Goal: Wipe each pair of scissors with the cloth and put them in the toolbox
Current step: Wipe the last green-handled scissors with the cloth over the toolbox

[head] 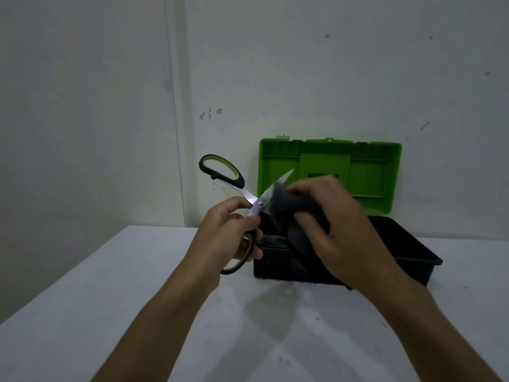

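The toolbox [407, 249] stands open on the table [110, 299], green lid [358, 166] upright against the wall; its dark interior is largely hidden by the hands and its contents cannot be made out. In front of the toolbox, above its left end, the left hand [228, 232] grasps the lower handle of the scissors [254, 201], blades spread, upper handle raised to the left. The right hand [336, 224] clenches the dark cloth [286, 201] around one blade.

white table [137, 299] | scuffed grey wall [82, 92], marks possibly chipped paint
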The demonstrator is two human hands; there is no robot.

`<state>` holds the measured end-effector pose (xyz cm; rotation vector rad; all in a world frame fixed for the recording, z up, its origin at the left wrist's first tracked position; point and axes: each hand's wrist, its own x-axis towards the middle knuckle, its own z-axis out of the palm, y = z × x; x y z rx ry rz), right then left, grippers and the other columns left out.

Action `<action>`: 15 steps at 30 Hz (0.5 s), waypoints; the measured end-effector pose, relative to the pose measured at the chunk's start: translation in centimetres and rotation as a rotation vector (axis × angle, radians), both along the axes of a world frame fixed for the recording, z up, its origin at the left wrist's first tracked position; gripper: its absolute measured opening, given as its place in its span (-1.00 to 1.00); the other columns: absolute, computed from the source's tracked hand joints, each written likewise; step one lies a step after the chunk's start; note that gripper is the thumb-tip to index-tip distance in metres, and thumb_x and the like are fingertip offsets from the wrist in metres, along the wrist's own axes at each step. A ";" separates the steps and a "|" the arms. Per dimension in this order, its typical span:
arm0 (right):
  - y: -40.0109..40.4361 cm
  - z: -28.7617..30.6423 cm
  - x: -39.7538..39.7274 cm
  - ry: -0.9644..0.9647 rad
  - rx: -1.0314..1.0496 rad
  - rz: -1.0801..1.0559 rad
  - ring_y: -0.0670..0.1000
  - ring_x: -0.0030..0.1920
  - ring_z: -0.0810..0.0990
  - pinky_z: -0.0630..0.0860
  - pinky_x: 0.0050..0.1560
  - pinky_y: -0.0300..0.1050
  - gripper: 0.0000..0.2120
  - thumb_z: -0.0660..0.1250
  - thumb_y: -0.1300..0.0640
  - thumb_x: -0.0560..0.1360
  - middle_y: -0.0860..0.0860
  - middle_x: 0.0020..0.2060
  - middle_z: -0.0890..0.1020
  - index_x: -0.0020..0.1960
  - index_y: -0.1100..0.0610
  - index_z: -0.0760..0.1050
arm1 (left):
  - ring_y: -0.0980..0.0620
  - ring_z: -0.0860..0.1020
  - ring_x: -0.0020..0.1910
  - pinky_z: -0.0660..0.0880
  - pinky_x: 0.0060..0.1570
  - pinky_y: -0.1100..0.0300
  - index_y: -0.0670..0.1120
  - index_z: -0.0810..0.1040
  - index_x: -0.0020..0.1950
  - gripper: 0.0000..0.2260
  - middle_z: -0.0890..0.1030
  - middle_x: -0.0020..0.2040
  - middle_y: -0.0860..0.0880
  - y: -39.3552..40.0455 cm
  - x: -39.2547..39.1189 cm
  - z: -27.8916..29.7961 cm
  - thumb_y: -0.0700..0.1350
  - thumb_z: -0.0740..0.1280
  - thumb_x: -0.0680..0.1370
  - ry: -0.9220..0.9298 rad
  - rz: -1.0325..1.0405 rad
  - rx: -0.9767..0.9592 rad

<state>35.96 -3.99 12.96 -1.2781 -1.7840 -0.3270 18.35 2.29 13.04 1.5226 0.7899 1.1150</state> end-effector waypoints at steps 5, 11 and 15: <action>1.3 -2.0 -0.2 -0.161 -0.048 -0.013 0.05 0.08 0.52 0.51 0.08 -0.09 -0.68 0.34 0.29 0.53 -0.03 0.15 0.56 0.24 0.05 0.60 | -0.05 0.53 -0.53 0.47 -0.52 0.23 -0.09 0.57 -0.01 -0.88 0.58 -0.38 -0.11 0.1 -0.9 0.5 -0.26 0.28 0.58 0.037 -0.006 0.016; 0.6 -1.1 1.9 -0.201 -0.168 -0.102 0.03 0.05 0.49 0.46 0.06 -0.09 -0.67 0.31 0.32 0.54 -0.12 0.09 0.59 0.16 -0.02 0.65 | -0.02 0.54 -0.52 0.48 -0.49 0.20 -0.01 0.56 -0.03 -0.87 0.59 -0.37 -0.09 1.0 -1.9 0.6 -0.24 0.30 0.58 0.013 0.095 0.028; 0.3 -0.7 1.7 -0.105 0.021 -0.040 0.05 0.04 0.54 0.52 0.02 -0.04 -0.68 0.35 0.31 0.53 -0.09 0.08 0.59 0.19 0.00 0.63 | -0.04 0.57 -0.49 0.52 -0.45 0.20 -0.05 0.57 0.04 -0.88 0.61 -0.34 -0.10 0.8 -1.2 0.3 -0.23 0.29 0.59 0.102 0.101 0.108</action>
